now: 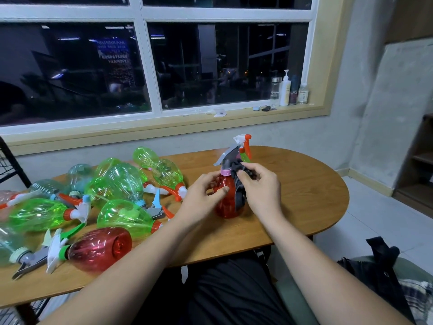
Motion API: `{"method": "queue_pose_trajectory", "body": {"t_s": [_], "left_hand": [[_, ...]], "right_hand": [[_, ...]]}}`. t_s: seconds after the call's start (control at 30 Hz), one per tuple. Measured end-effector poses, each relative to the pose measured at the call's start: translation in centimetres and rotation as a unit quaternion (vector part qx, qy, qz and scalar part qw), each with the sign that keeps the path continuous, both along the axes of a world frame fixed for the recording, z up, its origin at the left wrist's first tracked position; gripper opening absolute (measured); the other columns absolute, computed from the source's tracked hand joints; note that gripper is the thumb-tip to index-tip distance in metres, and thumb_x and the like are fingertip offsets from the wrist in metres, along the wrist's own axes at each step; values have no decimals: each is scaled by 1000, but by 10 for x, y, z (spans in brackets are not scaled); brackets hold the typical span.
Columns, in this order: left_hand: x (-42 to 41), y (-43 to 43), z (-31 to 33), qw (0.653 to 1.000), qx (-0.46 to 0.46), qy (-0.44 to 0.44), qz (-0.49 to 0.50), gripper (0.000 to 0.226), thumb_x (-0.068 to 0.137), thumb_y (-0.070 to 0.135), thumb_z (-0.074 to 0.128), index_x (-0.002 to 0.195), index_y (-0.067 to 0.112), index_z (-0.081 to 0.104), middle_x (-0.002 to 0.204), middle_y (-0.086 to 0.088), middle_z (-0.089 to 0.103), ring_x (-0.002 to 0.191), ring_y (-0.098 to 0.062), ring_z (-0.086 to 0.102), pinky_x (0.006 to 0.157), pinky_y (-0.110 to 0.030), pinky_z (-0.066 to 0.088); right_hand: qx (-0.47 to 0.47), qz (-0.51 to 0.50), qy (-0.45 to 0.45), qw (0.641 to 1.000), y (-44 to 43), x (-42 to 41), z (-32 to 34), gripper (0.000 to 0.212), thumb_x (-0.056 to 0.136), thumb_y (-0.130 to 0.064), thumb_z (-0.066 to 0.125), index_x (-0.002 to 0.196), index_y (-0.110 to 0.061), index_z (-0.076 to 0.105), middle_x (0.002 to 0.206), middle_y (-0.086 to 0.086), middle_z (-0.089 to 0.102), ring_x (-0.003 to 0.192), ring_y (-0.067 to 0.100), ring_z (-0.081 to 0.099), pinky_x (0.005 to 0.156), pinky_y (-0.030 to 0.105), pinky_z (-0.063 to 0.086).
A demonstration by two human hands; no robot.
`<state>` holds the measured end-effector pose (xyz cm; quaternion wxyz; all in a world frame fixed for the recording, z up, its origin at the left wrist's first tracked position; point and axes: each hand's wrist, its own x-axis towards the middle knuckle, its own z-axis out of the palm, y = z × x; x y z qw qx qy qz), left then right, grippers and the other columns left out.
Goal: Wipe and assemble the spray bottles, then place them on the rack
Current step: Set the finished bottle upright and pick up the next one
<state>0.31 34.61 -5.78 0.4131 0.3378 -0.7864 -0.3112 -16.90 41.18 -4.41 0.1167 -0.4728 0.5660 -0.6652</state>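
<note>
The left hand [206,191] grips an upright, empty red spray bottle [226,198] on the desk [304,195]; the right hand [260,186] pinches a dark cloth [240,184] against it.

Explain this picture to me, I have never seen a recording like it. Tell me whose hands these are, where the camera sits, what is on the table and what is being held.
There is no machine here. A person wears one camera on the head, looking forward and down at their own two hands. The left hand grips a red spray bottle, held upright. The right hand holds a dark cloth against the bottle's side. On the wooden table, further left, many more spray bottles lie on their sides, mostly green, a few red or clear.
</note>
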Motion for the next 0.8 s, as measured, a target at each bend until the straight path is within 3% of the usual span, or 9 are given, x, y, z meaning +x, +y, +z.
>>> {"method": "queue_pose_trajectory", "body": {"t_s": [0.17,0.43,0.5,0.8], "left_hand": [[0,-3,0,1000,-10,-15,-4,45,97,44,73,141,39,62,126,14,64,119,-2,63,108,-36,53],[3,-2,4,999,4,-31,-15,50,96,52,68,144,42,58,134,15,63,126,-6,60,110,-42,53],[2,-1,5,999,5,-33,-17,48,99,46,69,145,41,58,135,15,63,126,-7,60,110,-41,53],[0,1,9,998,-7,-50,-22,46,101,36,68,147,38,59,131,13,65,124,-6,61,111,-36,51]], "right_hand": [[-3,-14,-47,999,-7,-5,3,15,93,-14,80,105,-22,82,96,-13,80,92,1,75,87,39,65],[27,-46,-26,998,-9,-27,-3,19,91,-10,79,101,-27,80,96,-14,79,92,3,74,85,40,65],[22,-50,-27,998,-7,-34,2,21,92,-9,77,103,-27,80,97,-14,78,93,3,73,86,40,64],[-11,6,119,993,-1,-32,41,35,94,-2,66,111,-29,80,107,-20,76,104,-2,69,88,21,56]]}}
